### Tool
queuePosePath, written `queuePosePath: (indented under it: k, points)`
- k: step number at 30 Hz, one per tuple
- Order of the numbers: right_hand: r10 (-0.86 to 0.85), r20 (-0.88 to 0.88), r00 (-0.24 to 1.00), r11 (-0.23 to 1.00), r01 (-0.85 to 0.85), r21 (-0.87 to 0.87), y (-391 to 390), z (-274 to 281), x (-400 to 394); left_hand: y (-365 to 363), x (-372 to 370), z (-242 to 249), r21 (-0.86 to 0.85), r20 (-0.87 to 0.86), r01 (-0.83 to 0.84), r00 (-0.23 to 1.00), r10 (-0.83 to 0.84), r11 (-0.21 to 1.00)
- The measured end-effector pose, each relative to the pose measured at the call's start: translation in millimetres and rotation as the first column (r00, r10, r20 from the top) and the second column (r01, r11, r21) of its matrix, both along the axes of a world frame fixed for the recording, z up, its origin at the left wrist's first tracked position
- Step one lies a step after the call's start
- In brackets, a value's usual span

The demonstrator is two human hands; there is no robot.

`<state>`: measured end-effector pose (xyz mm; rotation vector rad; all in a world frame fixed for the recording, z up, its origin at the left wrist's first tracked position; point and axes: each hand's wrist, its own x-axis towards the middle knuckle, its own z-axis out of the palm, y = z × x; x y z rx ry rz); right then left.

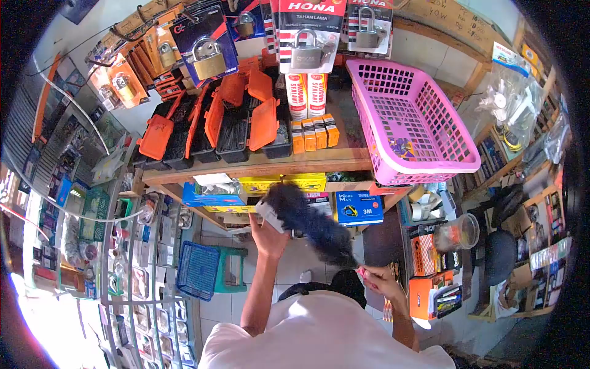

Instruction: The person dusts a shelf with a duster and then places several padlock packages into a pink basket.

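Note:
My right hand (382,281) is closed around the pink handle of a dark, fluffy duster (313,227). The duster slants up and to the left, and its tip lies over a small whitish box (267,214). My left hand (270,238) grips that box from below, in front of the lower shelf. Part of the box is hidden by the duster head, which is a little blurred. Just behind are a blue 3M box (358,208) and yellow boxes (305,181) on the lower shelf.
Above is a wooden shelf (264,165) with orange-lidded bins (264,123), sealant tubes (297,96), small orange boxes (314,133) and a pink basket (413,117). Padlock packs (307,43) hang overhead. A green stool (231,269) and blue basket (198,270) stand at lower left.

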<state>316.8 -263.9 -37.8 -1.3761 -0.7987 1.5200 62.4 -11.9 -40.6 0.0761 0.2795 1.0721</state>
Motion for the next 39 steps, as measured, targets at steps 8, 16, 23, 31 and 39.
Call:
queuePosePath:
  k: [8,16,23,31,39]
  points:
    - [0.114,-0.033,0.993,0.993,-0.115,-0.028,5,-1,-7,1,-2,-7,0.050,0.008,0.022,1.000,-0.022,0.998]
    - [0.010,0.020,1.000,0.999,-0.011,0.040,-3,-7,-5,4,6,-16,0.168,-0.049,0.026,0.999,-0.018,0.986]
    - [-0.069,-0.017,0.997,0.996,0.070,0.063,-26,4,8,-4,33,7,0.249,-0.160,-0.021,0.985,0.063,0.968]
    - [-0.142,-0.018,0.990,0.976,0.143,0.165,-56,17,13,-6,74,80,0.209,-0.011,0.138,0.990,-0.138,0.968]
    - [-0.370,0.074,0.926,0.928,0.372,-0.026,-77,28,-10,-12,107,95,0.247,-0.102,0.307,0.952,-0.290,0.919]
